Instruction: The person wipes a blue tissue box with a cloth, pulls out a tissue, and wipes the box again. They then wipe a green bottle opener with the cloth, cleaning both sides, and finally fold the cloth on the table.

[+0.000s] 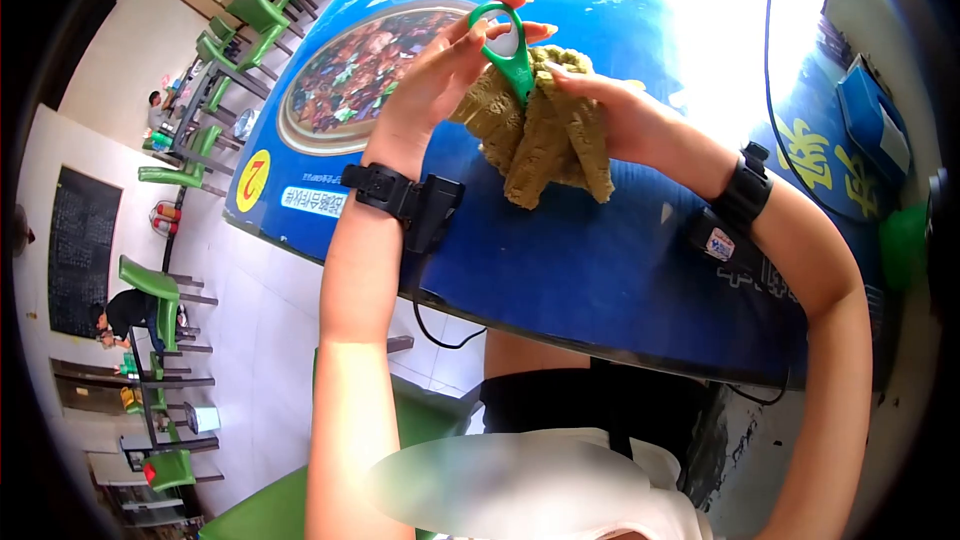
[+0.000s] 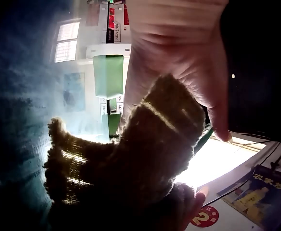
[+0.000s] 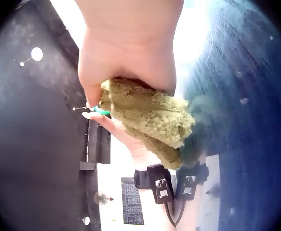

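Green-handled scissors [image 1: 515, 65] stand upright in the head view, their lower part hidden in the folds of an olive-green towel [image 1: 560, 140]. My left hand [image 1: 425, 90] holds the scissors by the handle, its fingers reaching up behind the loop. Against that palm lies part of the towel, dark against the light in the left wrist view. From the other side my right hand [image 1: 640, 120] grips the bunched towel, thumb on top near the handle. Two loose towel ends hang down over the table. In the right wrist view, the towel [image 3: 150, 115] covers most of the scissors.
Below the hands is a blue printed table [image 1: 480, 250] with a food picture. A blue box [image 1: 872, 120] stands at its right side, and a black cable [image 1: 768, 40] runs across there. Green chairs [image 1: 255, 10] and seated people are farther off to the left.
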A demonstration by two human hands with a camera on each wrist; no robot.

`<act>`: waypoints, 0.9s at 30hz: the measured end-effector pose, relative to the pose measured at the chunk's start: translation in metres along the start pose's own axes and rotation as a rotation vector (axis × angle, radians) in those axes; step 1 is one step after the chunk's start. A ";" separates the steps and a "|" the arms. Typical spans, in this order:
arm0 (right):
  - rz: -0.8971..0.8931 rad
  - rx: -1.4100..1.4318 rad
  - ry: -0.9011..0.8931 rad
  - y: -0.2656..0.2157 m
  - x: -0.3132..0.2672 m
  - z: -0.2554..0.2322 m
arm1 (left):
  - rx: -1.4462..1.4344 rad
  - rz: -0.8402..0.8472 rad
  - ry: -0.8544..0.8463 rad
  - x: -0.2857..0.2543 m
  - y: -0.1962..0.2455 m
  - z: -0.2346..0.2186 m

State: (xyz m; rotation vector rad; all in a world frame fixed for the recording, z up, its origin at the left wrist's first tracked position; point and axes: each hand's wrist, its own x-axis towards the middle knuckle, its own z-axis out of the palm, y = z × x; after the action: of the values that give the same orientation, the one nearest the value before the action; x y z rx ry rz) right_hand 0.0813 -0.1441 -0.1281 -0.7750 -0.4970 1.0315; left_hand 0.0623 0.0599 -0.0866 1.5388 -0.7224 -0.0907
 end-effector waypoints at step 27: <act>-0.033 -0.023 0.018 0.023 -0.017 0.058 | -0.521 0.028 -0.180 -0.012 -0.021 -0.027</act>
State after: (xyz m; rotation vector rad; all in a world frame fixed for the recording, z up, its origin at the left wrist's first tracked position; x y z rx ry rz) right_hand 0.0204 -0.1331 -0.1087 -0.7935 -0.5058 0.9888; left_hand 0.0731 0.0876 -0.1066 1.0294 -0.7876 -0.3716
